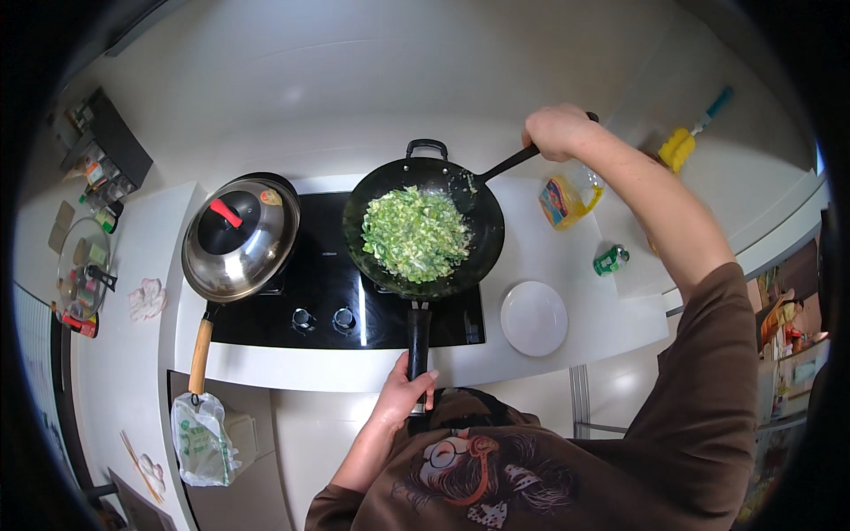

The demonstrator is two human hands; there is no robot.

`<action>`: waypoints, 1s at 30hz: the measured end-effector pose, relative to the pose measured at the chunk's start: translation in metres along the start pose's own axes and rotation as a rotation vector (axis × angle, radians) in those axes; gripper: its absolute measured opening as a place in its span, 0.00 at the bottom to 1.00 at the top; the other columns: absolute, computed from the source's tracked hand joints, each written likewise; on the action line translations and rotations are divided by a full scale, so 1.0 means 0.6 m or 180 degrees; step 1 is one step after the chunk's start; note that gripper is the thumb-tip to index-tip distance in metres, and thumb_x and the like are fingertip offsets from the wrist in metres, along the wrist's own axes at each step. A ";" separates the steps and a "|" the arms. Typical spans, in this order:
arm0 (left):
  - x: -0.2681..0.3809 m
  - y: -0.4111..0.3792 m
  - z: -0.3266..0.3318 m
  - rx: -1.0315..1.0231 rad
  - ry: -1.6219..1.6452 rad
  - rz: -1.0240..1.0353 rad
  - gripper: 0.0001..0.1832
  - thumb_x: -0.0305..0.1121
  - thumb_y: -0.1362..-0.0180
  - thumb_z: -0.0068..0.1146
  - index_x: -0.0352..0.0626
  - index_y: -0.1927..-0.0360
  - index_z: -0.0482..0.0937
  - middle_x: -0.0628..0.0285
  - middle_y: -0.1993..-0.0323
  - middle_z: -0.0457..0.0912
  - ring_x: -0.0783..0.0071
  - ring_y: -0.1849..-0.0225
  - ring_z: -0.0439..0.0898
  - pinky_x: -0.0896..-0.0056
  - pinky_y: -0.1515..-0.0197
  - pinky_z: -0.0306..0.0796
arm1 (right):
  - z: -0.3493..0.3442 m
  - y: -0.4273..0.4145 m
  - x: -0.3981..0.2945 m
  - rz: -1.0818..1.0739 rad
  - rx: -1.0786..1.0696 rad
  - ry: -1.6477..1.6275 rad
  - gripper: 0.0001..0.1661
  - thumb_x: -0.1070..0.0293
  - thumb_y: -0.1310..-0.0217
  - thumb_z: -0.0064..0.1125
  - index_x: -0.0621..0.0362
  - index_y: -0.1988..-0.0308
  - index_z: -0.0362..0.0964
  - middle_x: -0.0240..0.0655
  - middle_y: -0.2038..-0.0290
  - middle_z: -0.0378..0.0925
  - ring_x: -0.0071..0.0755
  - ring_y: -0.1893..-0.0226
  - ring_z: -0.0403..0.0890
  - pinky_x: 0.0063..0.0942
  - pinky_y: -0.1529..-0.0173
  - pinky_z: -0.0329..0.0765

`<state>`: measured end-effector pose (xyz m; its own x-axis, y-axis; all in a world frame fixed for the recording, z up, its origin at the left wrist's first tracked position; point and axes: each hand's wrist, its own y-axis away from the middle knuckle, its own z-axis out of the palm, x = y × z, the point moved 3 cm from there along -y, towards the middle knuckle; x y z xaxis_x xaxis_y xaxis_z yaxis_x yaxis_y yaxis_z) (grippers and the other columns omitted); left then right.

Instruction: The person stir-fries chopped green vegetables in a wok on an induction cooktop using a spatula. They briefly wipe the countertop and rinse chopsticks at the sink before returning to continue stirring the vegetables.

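Note:
A black wok (488, 245) stands over the right side of the stove, holding a mound of chopped green vegetables (417, 233) with paler bits among them. My left hand (405, 391) is closed around the wok's black handle (418, 332) near its end. Up at the right, my right hand (558, 133) grips a black-handled cooking utensil (508, 164), whose end rests inside the wok's upper right wall, beside the food. Small bits of food cling there. A white plate (534, 318) lies on the counter, right of the stove.
A pan with a domed steel lid (255, 265) sits on the stove's left side, its wooden handle (201, 355) jutting past the counter edge. An oil bottle (563, 202) and green can (611, 260) stand at right. A plastic bag (202, 441) hangs at lower left.

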<state>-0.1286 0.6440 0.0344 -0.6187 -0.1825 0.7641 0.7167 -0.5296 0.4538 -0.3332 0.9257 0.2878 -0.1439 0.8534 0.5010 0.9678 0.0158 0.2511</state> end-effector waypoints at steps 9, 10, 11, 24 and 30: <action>0.006 0.002 0.004 -0.0023 -0.0073 -0.0034 0.16 0.22 0.44 0.50 0.40 0.52 0.63 0.64 0.82 0.70 0.75 0.85 0.69 0.78 0.81 0.64 | 0.047 -0.096 -0.066 -0.0249 0.0570 0.0049 0.10 0.74 0.53 0.55 0.48 0.68 0.79 0.33 0.67 0.81 0.39 0.62 0.81 0.36 0.62 0.78; 0.006 0.002 0.006 -0.0020 -0.0067 -0.0045 0.17 0.22 0.44 0.50 0.40 0.51 0.63 0.64 0.82 0.71 0.75 0.85 0.69 0.78 0.81 0.64 | 0.042 -0.097 -0.075 -0.0336 0.0615 0.0064 0.10 0.73 0.53 0.55 0.48 0.68 0.79 0.33 0.67 0.81 0.39 0.62 0.81 0.35 0.63 0.78; 0.006 0.002 0.006 -0.0007 -0.0082 -0.0052 0.17 0.22 0.43 0.50 0.40 0.50 0.63 0.64 0.82 0.70 0.75 0.85 0.69 0.78 0.81 0.64 | 0.036 -0.097 -0.083 -0.0415 0.0657 0.0077 0.10 0.72 0.52 0.55 0.47 0.67 0.79 0.32 0.67 0.81 0.39 0.62 0.81 0.35 0.63 0.78; -0.004 0.000 0.000 -0.0034 -0.0078 0.0007 0.15 0.22 0.43 0.49 0.40 0.52 0.63 0.64 0.82 0.70 0.75 0.84 0.69 0.78 0.81 0.65 | -0.054 0.084 -0.146 -0.1070 0.0879 0.0739 0.13 0.74 0.53 0.52 0.48 0.65 0.78 0.33 0.72 0.74 0.37 0.70 0.80 0.34 0.69 0.77; 0.003 0.003 0.005 -0.0032 0.0006 0.0011 0.14 0.23 0.44 0.52 0.40 0.57 0.63 0.65 0.81 0.71 0.77 0.85 0.70 0.77 0.81 0.66 | -0.066 0.082 -0.181 -0.1159 0.0673 -0.0109 0.12 0.76 0.56 0.53 0.52 0.67 0.78 0.38 0.72 0.79 0.41 0.68 0.81 0.35 0.67 0.78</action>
<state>-0.1276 0.6452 0.0382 -0.6170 -0.1860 0.7647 0.7154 -0.5373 0.4466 -0.2781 0.8132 0.2787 -0.4809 0.7890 0.3822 0.8765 0.4231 0.2295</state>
